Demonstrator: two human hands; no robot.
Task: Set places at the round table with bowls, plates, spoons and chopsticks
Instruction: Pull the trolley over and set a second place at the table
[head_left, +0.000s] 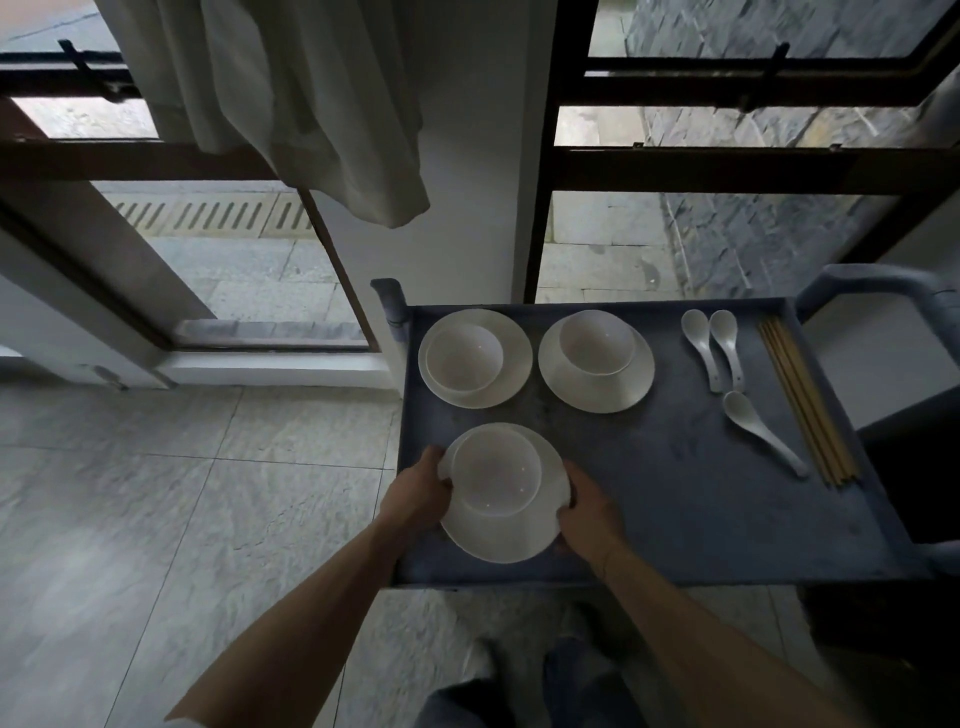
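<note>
On the far left, a grey tiled floor (156, 493) is lying under a dark-framed window (171, 171), and a pale curtain (291, 104) is hanging down in front of the white wall between the two windows. To the right of the floor, a dark blue cart tray (675, 519) is carrying all the tableware. The left hand (418, 496) is gripping the left rim of the near plate (504, 535); its fingers are curling under the rim while the thumb is pressing on top, near the bowl. The near bowl (496, 470) is sitting upright on this plate, a little toward the far side of it. The right hand (587, 512) is holding the right rim of the same plate in a similar way, with the fingers curling around the edge. Whether the plate is resting on the tray or is lifted a little, I cannot tell. Behind it, at the far left of the tray, a second plate (511, 379) is carrying a second bowl (464, 357), and just beside it to the right a third plate (597, 389) is carrying a third bowl (597, 342). Further right, two white spoons (714, 348) are lying side by side with their scoops toward the far edge, and a third spoon (763, 431) is lying nearer, slanted. At the right edge of the tray, a bundle of chopsticks (805, 400) is lying lengthwise, just beside the spoons. The grey cart handle (893, 291) is rising at the far right corner.
</note>
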